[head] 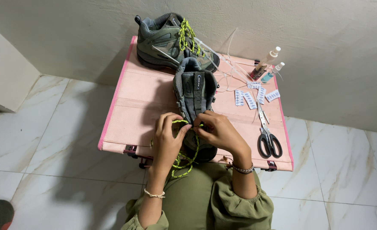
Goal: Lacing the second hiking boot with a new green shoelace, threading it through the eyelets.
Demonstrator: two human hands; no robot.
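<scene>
A small pink fabric-topped counter (141, 102) stands on a pale marble-tiled floor (47, 136) against a white wall. At its far left corner sits a grey-green shoe (163, 40) with yellow-green laces. A second, matching shoe (194, 91) lies mid-counter, toe toward the near edge. On the right lie black-handled scissors (267, 134), several small white packets (254, 97), and two small bottles (268, 64) at the far corner.

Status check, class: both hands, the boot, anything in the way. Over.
Left hand and right hand each pinch the yellow-green lace. Grey hiking boot on pink table, partly unlaced. Scissors lie to the right, apart.
</scene>
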